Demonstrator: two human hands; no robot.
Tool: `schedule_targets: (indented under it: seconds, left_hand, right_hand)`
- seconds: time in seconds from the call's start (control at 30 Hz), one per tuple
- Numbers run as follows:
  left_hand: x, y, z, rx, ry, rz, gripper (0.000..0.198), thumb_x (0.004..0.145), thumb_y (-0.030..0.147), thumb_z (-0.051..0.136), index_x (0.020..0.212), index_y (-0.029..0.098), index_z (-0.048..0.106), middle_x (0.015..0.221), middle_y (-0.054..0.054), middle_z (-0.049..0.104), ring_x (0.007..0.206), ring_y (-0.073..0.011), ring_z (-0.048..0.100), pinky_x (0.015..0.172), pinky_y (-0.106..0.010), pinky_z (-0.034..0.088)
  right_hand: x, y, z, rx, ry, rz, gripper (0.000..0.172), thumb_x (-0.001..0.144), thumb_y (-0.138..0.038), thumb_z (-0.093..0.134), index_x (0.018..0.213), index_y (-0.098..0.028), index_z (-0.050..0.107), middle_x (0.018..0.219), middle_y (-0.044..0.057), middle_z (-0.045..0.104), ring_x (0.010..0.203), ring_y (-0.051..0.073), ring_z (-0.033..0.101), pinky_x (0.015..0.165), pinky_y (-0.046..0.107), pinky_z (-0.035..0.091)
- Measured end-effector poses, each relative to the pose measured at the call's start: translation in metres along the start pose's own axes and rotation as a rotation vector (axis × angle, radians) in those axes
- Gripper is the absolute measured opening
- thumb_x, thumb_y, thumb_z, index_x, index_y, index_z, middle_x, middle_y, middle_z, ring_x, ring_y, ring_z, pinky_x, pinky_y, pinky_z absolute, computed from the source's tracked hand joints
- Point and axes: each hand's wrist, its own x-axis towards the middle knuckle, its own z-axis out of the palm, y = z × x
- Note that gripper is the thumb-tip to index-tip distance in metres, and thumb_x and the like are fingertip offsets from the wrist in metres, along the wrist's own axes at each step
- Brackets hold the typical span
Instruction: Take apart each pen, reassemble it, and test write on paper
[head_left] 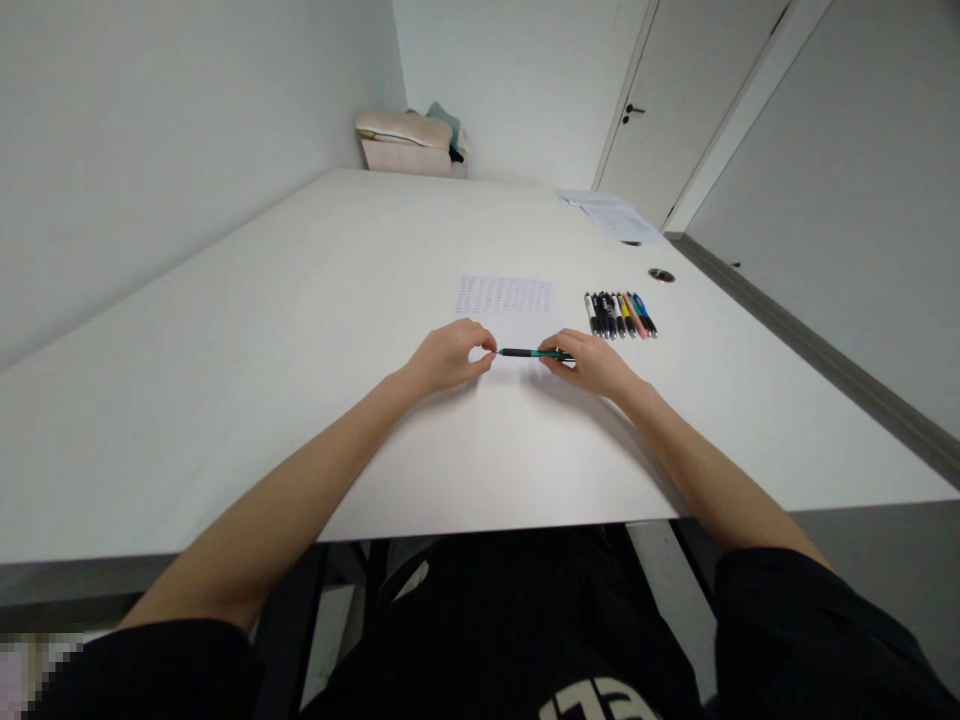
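A green pen with a black grip (519,352) lies level between my two hands, above a white sheet with rows of handwriting (505,297). My right hand (589,364) is closed around the pen's right part. Thumb and forefinger of my left hand (454,356) pinch at the pen's left tip. To the right of the sheet, several pens (619,315) lie side by side in a row, in black, white, yellow, pink, green and blue.
The white table (225,400) reaches toward the far wall. More printed papers (615,214) lie at its far right, near a round cable hole (661,275). Folded cloths (405,128) rest on a box beyond the far edge.
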Motion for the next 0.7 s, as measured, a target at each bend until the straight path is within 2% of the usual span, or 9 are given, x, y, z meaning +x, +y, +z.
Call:
schedule_targets:
  seconds: [0.17,0.3,0.43,0.7]
  left_hand:
    - [-0.001,0.000,-0.003,-0.014,-0.007,-0.023,0.016,0.079,0.028,0.051,0.087,0.017,0.060,0.084,-0.004,0.065,0.081,-0.0159,0.057,0.072,-0.027,0.043]
    - [0.000,-0.002,-0.010,-0.027,-0.063,-0.074,0.020,0.076,0.029,0.052,0.089,0.016,0.061,0.085,-0.005,0.065,0.080,-0.0162,0.057,0.072,-0.028,0.043]
    - [0.002,-0.008,-0.021,-0.045,-0.179,-0.151,0.023,0.074,0.030,0.050,0.088,0.016,0.063,0.084,-0.004,0.065,0.078,-0.0158,0.057,0.072,-0.028,0.042]
    - [-0.002,-0.026,-0.040,-0.093,-0.480,-0.304,0.025,0.067,0.029,0.052,0.084,0.017,0.066,0.077,-0.002,0.065,0.069,-0.0136,0.056,0.063,-0.023,0.038]
  right_hand:
    - [-0.001,0.001,0.001,0.001,0.013,-0.007,0.017,0.086,-0.029,0.046,0.093,-0.018,0.058,0.083,0.005,0.062,0.069,0.013,0.057,0.066,0.025,0.044]
    - [-0.002,0.003,0.000,-0.012,0.014,0.002,0.017,0.086,-0.028,0.047,0.093,-0.018,0.058,0.083,0.005,0.062,0.070,0.013,0.057,0.065,0.025,0.044]
    - [-0.002,0.003,-0.001,-0.009,0.013,0.016,0.017,0.086,-0.028,0.047,0.092,-0.018,0.058,0.085,0.006,0.063,0.070,0.013,0.058,0.065,0.025,0.044]
    - [-0.003,0.004,-0.002,0.000,0.015,0.031,0.016,0.085,-0.027,0.047,0.092,-0.017,0.058,0.086,0.006,0.063,0.070,0.013,0.059,0.066,0.026,0.045]
